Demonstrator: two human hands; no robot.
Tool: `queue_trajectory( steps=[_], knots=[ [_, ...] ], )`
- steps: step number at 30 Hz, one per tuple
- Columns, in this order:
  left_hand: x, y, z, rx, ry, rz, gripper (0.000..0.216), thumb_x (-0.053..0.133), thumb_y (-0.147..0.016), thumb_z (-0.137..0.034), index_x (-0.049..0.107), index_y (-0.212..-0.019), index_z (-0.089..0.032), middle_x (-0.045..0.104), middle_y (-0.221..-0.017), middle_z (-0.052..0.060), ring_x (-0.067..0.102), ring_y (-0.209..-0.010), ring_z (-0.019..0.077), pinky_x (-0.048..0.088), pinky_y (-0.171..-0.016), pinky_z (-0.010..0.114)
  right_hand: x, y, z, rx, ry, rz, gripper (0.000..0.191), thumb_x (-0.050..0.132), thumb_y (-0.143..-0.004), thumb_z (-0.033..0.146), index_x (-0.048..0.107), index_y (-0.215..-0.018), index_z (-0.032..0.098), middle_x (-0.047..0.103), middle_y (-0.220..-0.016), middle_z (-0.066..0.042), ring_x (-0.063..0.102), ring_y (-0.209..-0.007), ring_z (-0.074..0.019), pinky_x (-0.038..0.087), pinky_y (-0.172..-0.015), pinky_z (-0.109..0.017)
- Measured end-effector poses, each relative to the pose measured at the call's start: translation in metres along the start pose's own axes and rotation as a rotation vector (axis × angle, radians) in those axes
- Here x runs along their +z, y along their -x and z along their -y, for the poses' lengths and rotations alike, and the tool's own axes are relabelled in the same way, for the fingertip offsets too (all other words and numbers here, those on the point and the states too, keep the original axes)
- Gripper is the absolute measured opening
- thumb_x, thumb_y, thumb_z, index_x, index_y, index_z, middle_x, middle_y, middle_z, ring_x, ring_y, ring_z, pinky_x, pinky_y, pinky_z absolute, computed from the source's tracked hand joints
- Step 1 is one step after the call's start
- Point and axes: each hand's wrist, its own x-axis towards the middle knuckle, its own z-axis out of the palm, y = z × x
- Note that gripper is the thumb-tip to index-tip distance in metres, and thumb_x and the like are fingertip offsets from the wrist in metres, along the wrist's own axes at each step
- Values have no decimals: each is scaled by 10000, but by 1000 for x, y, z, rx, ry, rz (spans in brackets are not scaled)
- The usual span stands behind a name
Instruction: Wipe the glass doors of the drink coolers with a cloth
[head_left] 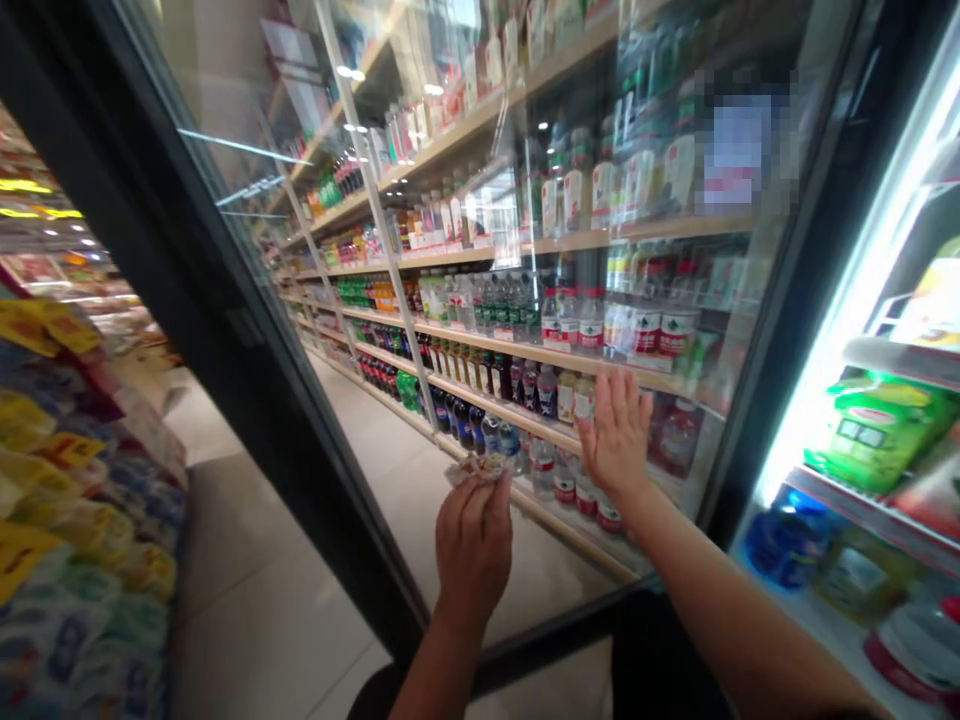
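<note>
At smooth glass door (491, 210), left hand (474, 545) pinching crumpled cloth (480, 468).

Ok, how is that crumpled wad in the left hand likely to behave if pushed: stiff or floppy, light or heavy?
The crumpled wad is probably floppy, since it bunches into uneven creases above the left hand. It seems light, being small enough for a fingertip hold. Whether it is cloth or paper, I cannot tell.

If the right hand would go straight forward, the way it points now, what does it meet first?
Most likely the glass door; the right hand may already be touching it, since depth is unclear here.
</note>
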Motion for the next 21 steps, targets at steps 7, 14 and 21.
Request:
queue_trajectory(
  steps=[7,14,21],
  knots=[
    [-1,-26,38,-140,-192,-112,701,555,-865,-71,332,-1526,-136,393,-1512,231,319,-1462,340,344,-1178,516,3,9,0,5,11,19,691,357,-1011,372,55,-1602,182,272,-1623,-179,142,-1542,-281,158,-1224,-538],
    [9,61,6,49,-245,121,603,637,-855,-168,485,-1439,-174,485,-1476,177,253,-1497,334,315,-1201,484,3,8,0,4,-3,23,702,370,-1005,353,38,-1602,192,232,-1640,-162,81,-1550,-264,137,-1234,-537],
    [9,36,23,-81,-251,81,668,627,-890,-288,393,-1502,-157,370,-1553,213,170,-1516,360,213,-1225,553,2,9,0,8,-23,39,715,382,-1005,349,17,-1602,202,194,-1654,-147,67,-1553,-264,124,-1238,-540]
  ],
)
